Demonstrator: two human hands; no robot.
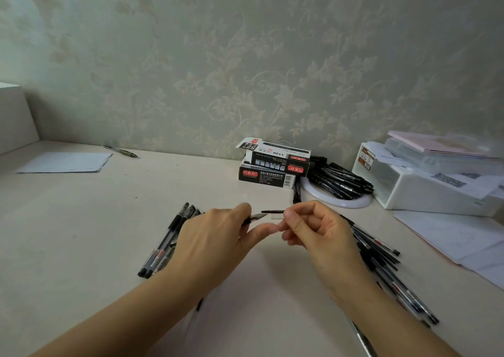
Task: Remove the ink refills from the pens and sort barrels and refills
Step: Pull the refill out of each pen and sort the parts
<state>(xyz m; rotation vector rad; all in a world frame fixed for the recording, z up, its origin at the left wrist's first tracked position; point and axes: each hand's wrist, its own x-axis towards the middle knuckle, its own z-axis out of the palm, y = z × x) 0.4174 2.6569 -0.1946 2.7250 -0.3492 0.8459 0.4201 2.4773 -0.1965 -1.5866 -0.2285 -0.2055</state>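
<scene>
Black-and-red cartons [274,163], two stacked at frame centre, read "1120". The left hand [215,236] pinches a pen tip piece [255,217]; the right hand [316,228] pinches a thin refill [272,211], just above centre. Pens lie in three piles: lower left [166,242], lower right [387,269], and on a white dish [341,179].

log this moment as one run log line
step: pulling pen apart | left hand: grips pen tip section | right hand: pinches refill | piles: pens left, pens right
</scene>
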